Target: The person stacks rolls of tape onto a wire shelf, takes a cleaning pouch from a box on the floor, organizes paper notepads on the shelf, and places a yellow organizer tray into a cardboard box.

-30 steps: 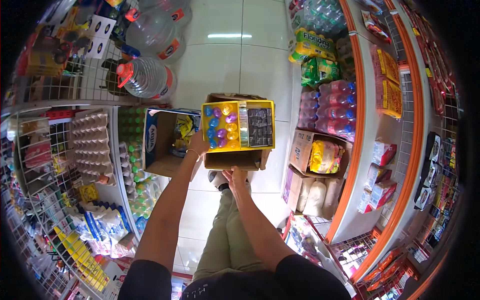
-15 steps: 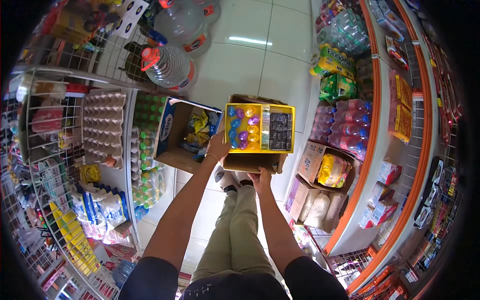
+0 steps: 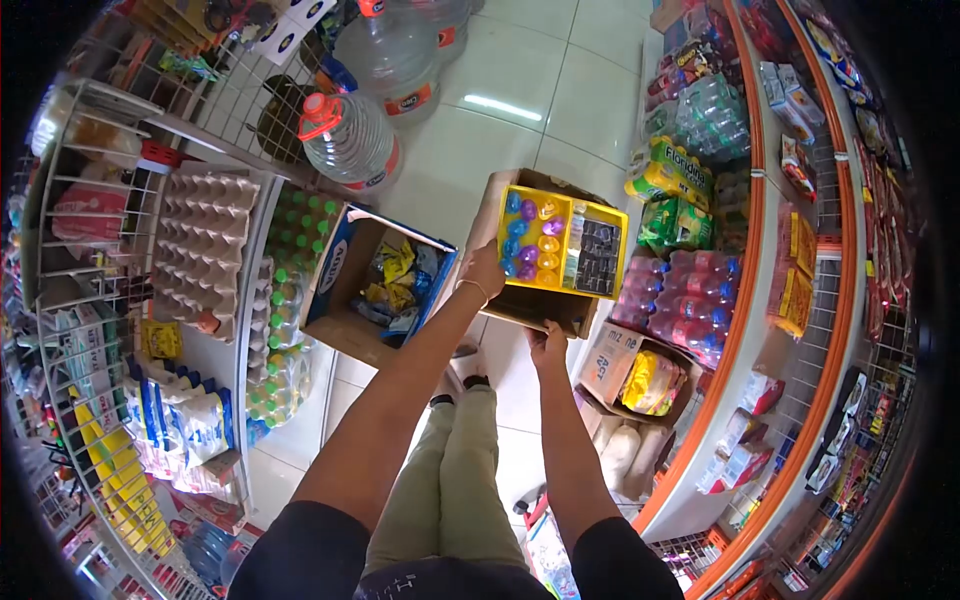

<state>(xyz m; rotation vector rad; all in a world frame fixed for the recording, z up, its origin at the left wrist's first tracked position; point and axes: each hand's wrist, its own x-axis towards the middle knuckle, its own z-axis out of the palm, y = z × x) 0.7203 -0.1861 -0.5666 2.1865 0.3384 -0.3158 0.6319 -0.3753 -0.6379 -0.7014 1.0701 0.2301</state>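
A cardboard box (image 3: 543, 308) is held out in front of me, tilted slightly clockwise. In its top sits a yellow tray (image 3: 566, 204) holding blue, purple and orange egg-shaped plastic pieces (image 3: 528, 255) on the left and small dark packs (image 3: 599, 255) on the right. My left hand (image 3: 483, 270) grips the box's left side, its fingers partly hidden. At the near edge, my right hand (image 3: 547, 345) is closed on the cardboard, with the thumb on top. Just left of them stands an open Aqua box (image 3: 345, 325) with yellow and blue packets (image 3: 394, 277) inside.
Large water bottles (image 3: 352, 140) stand on the floor beyond the Aqua box. Egg trays (image 3: 203, 250) and green-capped bottles (image 3: 290, 290) line the left shelving. On the right are packs of pink drinks (image 3: 690, 300) and a carton with yellow packets (image 3: 652, 382), beside orange-edged shelves (image 3: 757, 250).
Both hands and the cardboard box with its tray have shifted right in view, and the box has turned slightly clockwise. The whole view has also rotated a little.
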